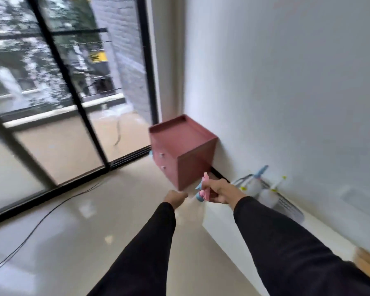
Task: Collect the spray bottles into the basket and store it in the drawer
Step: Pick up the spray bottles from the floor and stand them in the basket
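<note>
My right hand (219,192) holds a spray bottle (203,190) by the neck, fingers curled round it; its pink trigger head points up and its blue collar sits just below my knuckles. The bottle's long axis runs roughly upright, tilted slightly. Its body is blurred and largely lost against the pale floor. The basket (286,205) lies to the right of this grip, on the white ledge (222,223) against the wall, and already holds two white bottles, one with a blue head (257,180) and one with a yellow nozzle (273,192). My right hand is the nearer one. My left hand (175,197) holds nothing, fingers loosely curled. The pink drawer unit (179,152) stands beyond, in the corner, both drawers closed. I judge the next move a short carry rightward, then a lowering into the basket
</note>
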